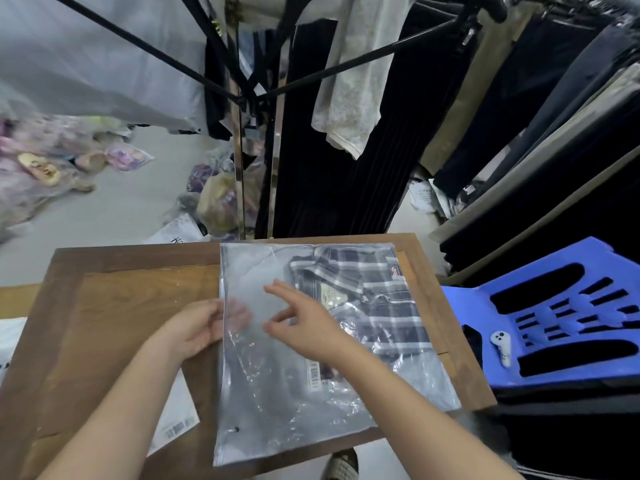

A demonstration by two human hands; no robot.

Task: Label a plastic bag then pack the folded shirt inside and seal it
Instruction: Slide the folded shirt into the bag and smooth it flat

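A clear plastic bag [277, 386] lies flat on the wooden table [114, 306]. Inside its right half sits the folded plaid shirt [381, 299], dark with white checks, collar toward the far edge. A barcode label [313, 374] shows through the bag near the middle. My left hand [197, 329] is at the bag's left edge, its fingertips tucked under the plastic. Spread open, my right hand [301, 323] hovers over or rests on the bag's empty left part, just left of the shirt.
A white sheet with a barcode [176, 420] lies at the table's near left. A blue plastic chair [561, 320] with a small white controller [502, 346] stands right of the table. Racks of hanging dark clothes are behind; bagged goods cover the floor at left.
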